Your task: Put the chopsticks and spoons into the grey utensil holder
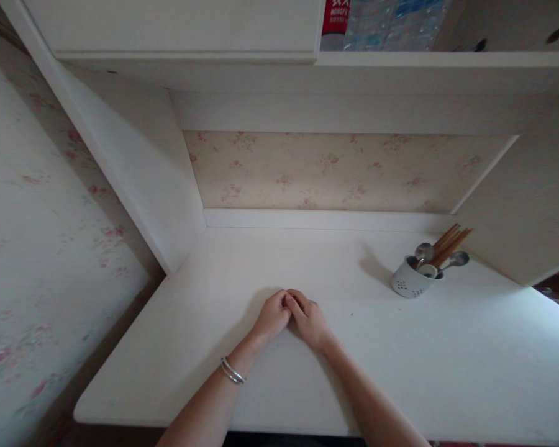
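Both of my hands rest together on the white desktop point(270, 254), near its middle. My left hand point(274, 315) is closed, its curled fingers meeting those of the other hand. A silver bracelet point(233, 371) circles the left wrist. My right hand point(311, 320) is closed too, with its fingers folded against the left one. No object shows in either hand, though the inner sides of the fingers are hidden. To the right of the hands, apart from them, stands a white perforated utensil holder point(407, 284) with metal spoons point(423, 252) and wooden chopsticks point(451, 247) leaning in it.
A white shelf cabinet point(186, 28) overhangs the desk. Clear plastic bottles point(391, 25), one with a red label, sit in its open compartment. Upright side panels point(135, 155) flank the desk, and floral wallpaper point(326, 171) covers the back.
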The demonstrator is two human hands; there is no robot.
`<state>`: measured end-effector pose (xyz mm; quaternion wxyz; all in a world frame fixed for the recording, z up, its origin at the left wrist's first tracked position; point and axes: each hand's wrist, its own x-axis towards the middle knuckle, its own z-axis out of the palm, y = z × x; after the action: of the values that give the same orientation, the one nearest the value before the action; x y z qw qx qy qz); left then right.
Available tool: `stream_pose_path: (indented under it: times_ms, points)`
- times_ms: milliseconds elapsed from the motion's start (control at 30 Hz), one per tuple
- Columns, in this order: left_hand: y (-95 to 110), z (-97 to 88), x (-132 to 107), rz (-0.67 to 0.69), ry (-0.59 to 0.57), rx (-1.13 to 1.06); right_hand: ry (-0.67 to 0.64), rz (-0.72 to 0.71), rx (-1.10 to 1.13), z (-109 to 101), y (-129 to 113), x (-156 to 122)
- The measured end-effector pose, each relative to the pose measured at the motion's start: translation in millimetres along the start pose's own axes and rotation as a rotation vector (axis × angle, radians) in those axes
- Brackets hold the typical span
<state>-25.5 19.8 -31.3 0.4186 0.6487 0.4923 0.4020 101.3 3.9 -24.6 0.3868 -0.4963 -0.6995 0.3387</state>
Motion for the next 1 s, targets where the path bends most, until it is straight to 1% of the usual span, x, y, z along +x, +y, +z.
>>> stream_pose_path:
  times_ms: [133, 567, 833, 1000]
  points:
    - [-1.0, 2.0, -1.1, 0.025, -0.027, 0.003, 0.015, 0.027, 0.012, -5.2, 1.1, -3.4]
    - [-2.2, 1.3, -2.0, 0.031, -0.031, 0.004, 0.014, 0.015, 0.018, -5.4, -1.4, -3.8]
    - [2.0, -0.1, -3.4, 0.028, -0.025, 0.031, 0.019, 0.014, 0.008, -3.9, 1.8, -3.2]
    - [0.1, 0.4, -3.2, 0.029, -0.026, 0.013, 0.018, 0.017, -0.002, -3.7, 2.4, -2.9]
